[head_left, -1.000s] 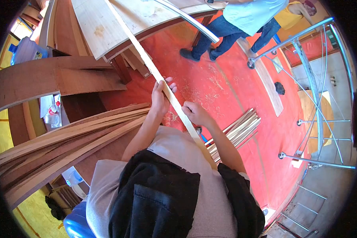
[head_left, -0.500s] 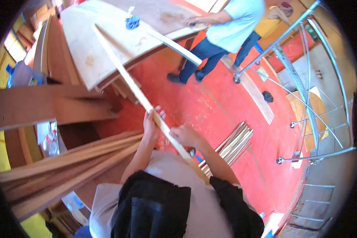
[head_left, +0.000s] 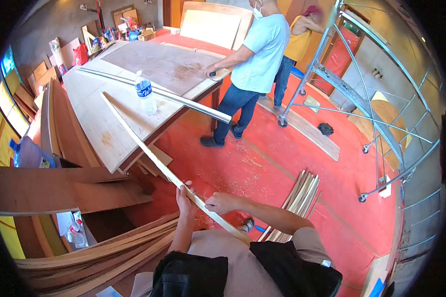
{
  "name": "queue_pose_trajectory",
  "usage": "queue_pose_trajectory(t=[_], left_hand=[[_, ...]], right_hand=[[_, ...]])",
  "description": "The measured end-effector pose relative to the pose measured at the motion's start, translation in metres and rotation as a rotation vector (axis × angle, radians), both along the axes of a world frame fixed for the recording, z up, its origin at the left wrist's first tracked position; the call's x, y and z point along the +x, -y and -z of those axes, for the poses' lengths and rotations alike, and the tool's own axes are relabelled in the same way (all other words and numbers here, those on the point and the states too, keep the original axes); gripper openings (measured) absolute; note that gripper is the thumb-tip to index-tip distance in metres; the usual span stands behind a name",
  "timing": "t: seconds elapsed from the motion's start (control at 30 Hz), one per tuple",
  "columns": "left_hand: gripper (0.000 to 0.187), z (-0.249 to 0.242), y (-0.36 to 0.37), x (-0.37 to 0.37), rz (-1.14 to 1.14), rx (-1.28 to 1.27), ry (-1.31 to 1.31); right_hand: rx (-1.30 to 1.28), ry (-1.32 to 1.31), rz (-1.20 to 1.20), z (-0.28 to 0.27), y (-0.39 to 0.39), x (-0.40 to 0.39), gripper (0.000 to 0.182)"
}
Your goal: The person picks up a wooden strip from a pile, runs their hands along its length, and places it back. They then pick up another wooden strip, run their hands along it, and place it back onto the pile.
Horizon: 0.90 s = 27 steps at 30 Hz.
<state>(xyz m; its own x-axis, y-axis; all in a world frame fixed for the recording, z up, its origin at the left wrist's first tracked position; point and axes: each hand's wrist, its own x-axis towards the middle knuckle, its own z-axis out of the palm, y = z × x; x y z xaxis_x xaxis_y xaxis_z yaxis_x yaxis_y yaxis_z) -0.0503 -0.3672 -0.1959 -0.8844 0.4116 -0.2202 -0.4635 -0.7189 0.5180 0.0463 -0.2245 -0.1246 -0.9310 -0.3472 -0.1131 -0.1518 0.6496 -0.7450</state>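
Note:
A long thin wooden strip (head_left: pixel 156 161) runs from the person's body up to the worktable (head_left: pixel 91 111), where its far end lies over the tabletop. My left hand (head_left: pixel 185 198) is wrapped round the strip from the left side, near its middle. Closer to my body, my right hand (head_left: pixel 222 203) is closed at the strip's right edge; whether it holds a small tool cannot be made out. A water bottle (head_left: pixel 145 94) and a long metal bar (head_left: pixel 183 101) are on the table beyond the strip.
Wooden strips lie stacked at lower left (head_left: pixel 109 247), with more in a bundle (head_left: pixel 295 198) on the red floor (head_left: pixel 248 173). A person in light blue (head_left: pixel 260 49) stands at the table. Another in yellow (head_left: pixel 300 34) is near the wheeled scaffold (head_left: pixel 349 89).
The view has tilted up, so the table and people appear lower. My right hand has shifted slightly left and down along the strip. Both hands stay on it.

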Motion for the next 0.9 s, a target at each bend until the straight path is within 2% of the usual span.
queue_pose_trajectory(t=[0.07, 0.17, 0.37, 0.47, 0.57, 0.67, 0.7, 0.73, 0.77, 0.8, 0.83, 0.87, 0.9], left_hand=[[0.015, 0.002, -0.001, -0.001, -0.007, 0.011, 0.000], [0.017, 0.003, -0.001, 0.003, -0.019, 0.039, 0.001], [0.021, 0.003, -0.006, 0.002, -0.024, 0.094, -0.031], [0.023, 0.006, -0.007, 0.002, -0.040, 0.117, -0.027], [0.027, 0.009, -0.011, -0.002, -0.074, 0.144, 0.011], [0.027, 0.013, -0.011, -0.005, -0.059, 0.200, 0.034], [0.027, 0.011, -0.010, -0.007, -0.045, 0.200, 0.056], [0.027, 0.006, -0.012, -0.007, -0.049, 0.132, 0.065], [0.025, 0.008, -0.013, -0.009, -0.029, 0.154, 0.067], [0.025, -0.003, -0.015, -0.008, -0.066, -0.012, 0.130], [0.023, -0.001, -0.013, -0.008, -0.085, -0.026, 0.163], [0.024, 0.004, -0.009, -0.005, -0.079, -0.005, 0.138], [0.024, 0.008, -0.010, -0.008, -0.067, 0.030, 0.099]], right_hand=[[-0.113, 0.090, 0.014, -0.005, -0.001, -0.002, 0.032], [-0.114, -0.070, 0.012, 0.016, -0.002, -0.002, 0.032], [-0.046, -0.025, 0.063, -0.002, 0.002, -0.003, 0.029], [-0.078, 0.189, 0.129, -0.019, 0.005, -0.009, 0.030], [-0.108, 0.169, 0.159, 0.007, 0.004, -0.017, 0.031], [-0.241, 0.313, 0.246, 0.004, 0.005, -0.016, 0.031], [-0.310, 0.435, 0.235, 0.012, 0.000, -0.017, 0.031], [-0.369, 0.498, 0.221, 0.022, -0.006, -0.019, 0.031], [-0.527, 0.587, 0.271, 0.023, -0.010, -0.017, 0.031], [-0.506, 0.587, 0.256, 0.024, -0.014, -0.015, 0.030], [-0.492, 0.527, 0.205, 0.035, -0.016, -0.016, 0.034], [-0.271, 0.277, 0.112, 0.039, -0.018, -0.020, 0.038], [-0.039, 0.150, 0.163, 0.024, -0.016, -0.019, 0.039]])
